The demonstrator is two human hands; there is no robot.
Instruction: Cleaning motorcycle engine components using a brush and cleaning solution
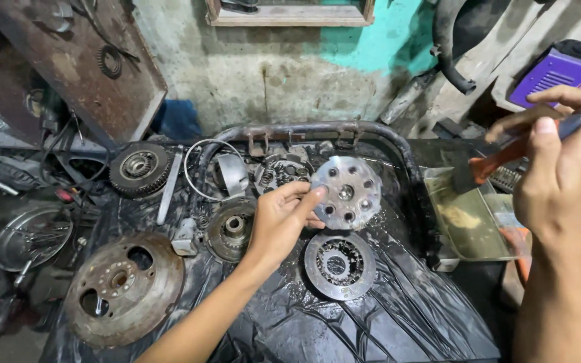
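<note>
Pressure plate: we hold the round silver clutch plate [345, 192], ringed with holes, tilted up on edge above the counter [398, 316].
Left hand: our left hand [282, 218] grips the plate by its left rim, fingers clamped on it.
Right hand: our right hand [563, 168] is closed around an orange-handled brush [499, 160], its bristles over the clear tray [469, 222] of yellowish fluid.
Nearby parts: a toothed clutch disc [339, 264] lies just below the plate; a hub [231, 230] sits beside our left wrist; a rusty drum [124, 287] lies further left.
Risk: we judge the plate could slip from a one-sided grip on what looks like an oily rim and land on the disc below; the brush could drip outside the tray.
Surface: black, wet, wrinkled sheeting inside a bent metal tube frame [317, 131].
Room: stained plaster wall [270, 74] with a teal patch; clutter of parts on the floor at left, possibly a wheel.
</note>
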